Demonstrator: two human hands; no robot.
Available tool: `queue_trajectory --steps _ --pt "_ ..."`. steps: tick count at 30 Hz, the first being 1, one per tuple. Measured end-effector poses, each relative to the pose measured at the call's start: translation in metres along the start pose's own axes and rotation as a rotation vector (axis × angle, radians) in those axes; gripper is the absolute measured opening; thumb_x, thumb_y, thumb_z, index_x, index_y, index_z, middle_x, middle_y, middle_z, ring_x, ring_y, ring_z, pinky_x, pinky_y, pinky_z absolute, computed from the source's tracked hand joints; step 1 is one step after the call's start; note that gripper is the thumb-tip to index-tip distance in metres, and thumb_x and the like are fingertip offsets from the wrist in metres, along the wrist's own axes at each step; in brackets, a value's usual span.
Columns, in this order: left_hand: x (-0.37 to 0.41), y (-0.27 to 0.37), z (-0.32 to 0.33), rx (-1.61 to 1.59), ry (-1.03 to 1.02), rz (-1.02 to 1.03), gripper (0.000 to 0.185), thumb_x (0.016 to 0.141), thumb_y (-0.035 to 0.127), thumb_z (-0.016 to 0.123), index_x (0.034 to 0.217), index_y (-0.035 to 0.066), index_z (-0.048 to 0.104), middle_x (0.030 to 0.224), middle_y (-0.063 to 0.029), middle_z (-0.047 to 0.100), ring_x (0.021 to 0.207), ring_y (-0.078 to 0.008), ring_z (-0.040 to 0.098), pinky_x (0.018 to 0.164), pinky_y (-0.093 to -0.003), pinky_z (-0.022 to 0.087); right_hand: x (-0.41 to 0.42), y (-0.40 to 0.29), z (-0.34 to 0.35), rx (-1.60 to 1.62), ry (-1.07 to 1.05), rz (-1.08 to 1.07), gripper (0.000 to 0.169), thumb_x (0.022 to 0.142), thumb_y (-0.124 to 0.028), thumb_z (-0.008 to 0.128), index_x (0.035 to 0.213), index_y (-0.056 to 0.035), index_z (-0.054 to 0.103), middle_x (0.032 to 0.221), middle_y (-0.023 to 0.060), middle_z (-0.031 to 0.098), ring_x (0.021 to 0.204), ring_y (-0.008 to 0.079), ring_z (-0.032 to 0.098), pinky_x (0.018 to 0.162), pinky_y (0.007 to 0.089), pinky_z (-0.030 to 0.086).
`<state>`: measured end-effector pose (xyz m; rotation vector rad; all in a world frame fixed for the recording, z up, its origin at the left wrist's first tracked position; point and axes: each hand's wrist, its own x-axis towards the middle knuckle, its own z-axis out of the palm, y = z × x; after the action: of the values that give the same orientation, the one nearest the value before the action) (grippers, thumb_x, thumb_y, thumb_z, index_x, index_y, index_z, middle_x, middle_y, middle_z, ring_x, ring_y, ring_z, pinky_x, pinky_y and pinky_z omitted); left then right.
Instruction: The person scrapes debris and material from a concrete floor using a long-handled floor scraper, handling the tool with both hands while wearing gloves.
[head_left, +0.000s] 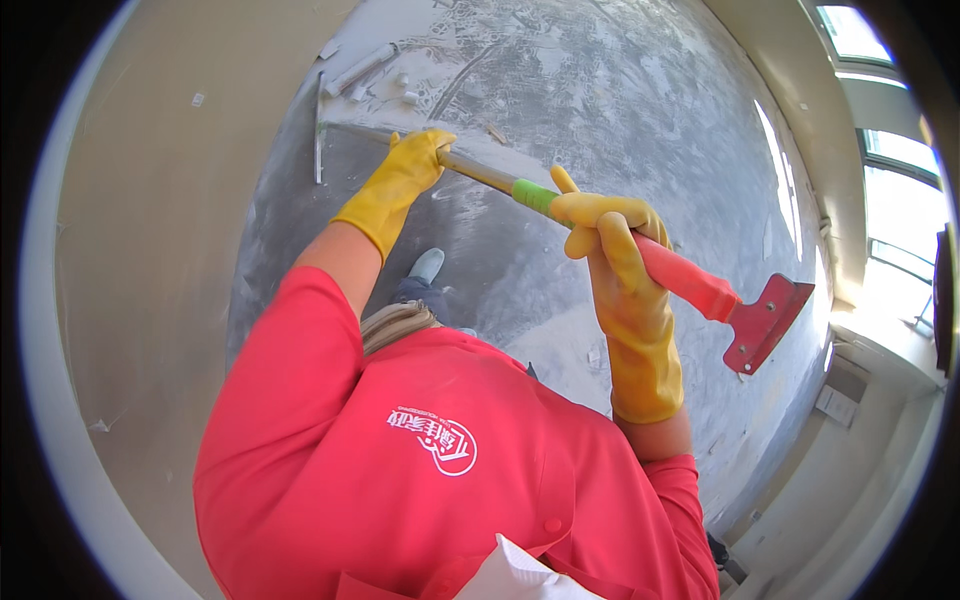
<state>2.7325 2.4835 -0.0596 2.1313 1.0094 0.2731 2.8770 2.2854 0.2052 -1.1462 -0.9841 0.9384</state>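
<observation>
Both my hands wear yellow rubber gloves. My left hand (420, 161) is closed around a long metal pole (480, 171), which slants down to a narrow, flat floor-tool head (319, 142) near the left wall. Toward its upper end the pole has a green grip (534, 196). My right hand (622, 240) wraps the end of that grip, with the index finger pointing out along it. From the same hand a red scraper handle (686, 274) sticks out to the right, ending in a wide red scraper head (769, 322). The glove hides whether scraper and pole are joined.
The grey floor (525, 277) is streaked with white dust. Near the left wall (165, 247) lie a long pale roll (362, 69), small white pieces (409, 97) and a small wooden scrap (496, 134). My covered shoe (427, 265) stands below the pole. Windows (904, 199) line the right.
</observation>
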Motion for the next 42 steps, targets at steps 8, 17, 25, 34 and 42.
queue_trajectory --steps 8,17,25,34,42 --pt "0.032 0.03 0.072 -0.035 -0.183 0.302 0.024 0.092 0.014 0.065 0.114 0.019 0.074 0.111 -0.0083 0.074 0.112 -0.0327 0.065 0.102 -0.0528 0.042 -0.049 -0.024 -0.025 -0.093 0.207 -0.055 0.019 0.105 -0.009 0.051 0.099 0.0025 0.064 0.08 0.011 0.067 0.066 0.0101 0.057 0.118 0.0615 0.034" --pt "-0.031 0.198 0.168 0.047 -0.466 0.508 0.038 0.086 0.01 0.065 0.121 0.023 0.071 0.12 -0.0058 0.072 0.116 -0.0303 0.065 0.098 -0.0515 0.044 -0.16 -0.103 -0.052 -0.34 0.615 -0.125 0.026 0.105 -0.015 0.049 0.096 0.0026 0.066 0.059 0.0073 0.057 0.059 0.0112 0.055 0.113 0.0665 0.039" --pt "-0.138 0.323 0.285 -0.088 -0.902 0.759 0.044 0.087 0.009 0.062 0.126 0.027 0.069 0.125 -0.0037 0.07 0.122 -0.0294 0.063 0.105 -0.0621 0.039 -0.27 -0.138 -0.029 -0.64 0.847 -0.111 0.025 0.103 -0.018 0.052 0.092 0.0008 0.066 0.054 0.0048 0.053 0.057 0.0133 0.057 0.11 0.0667 0.042" --pt "-0.185 0.328 0.243 -0.193 -0.788 0.886 0.035 0.084 0.022 0.071 0.119 0.019 0.07 0.107 -0.0083 0.074 0.105 -0.0317 0.068 0.098 -0.0482 0.047 -0.371 -0.175 -0.05 -0.412 0.845 -0.193 0.02 0.104 -0.022 0.053 0.091 -0.0083 0.06 0.051 -0.0032 0.041 0.061 0.0117 0.046 0.117 0.0641 0.034" --pt "-0.168 0.125 0.118 0.158 -0.533 0.444 0.032 0.084 0.019 0.073 0.116 0.019 0.072 0.115 -0.0061 0.072 0.108 -0.0359 0.062 0.097 -0.0456 0.05 -0.321 -0.045 -0.059 0.073 0.514 0.074 0.031 0.095 -0.008 0.056 0.123 0.0039 0.062 0.11 0.019 0.071 0.1 0.0262 0.068 0.108 0.0514 0.045"
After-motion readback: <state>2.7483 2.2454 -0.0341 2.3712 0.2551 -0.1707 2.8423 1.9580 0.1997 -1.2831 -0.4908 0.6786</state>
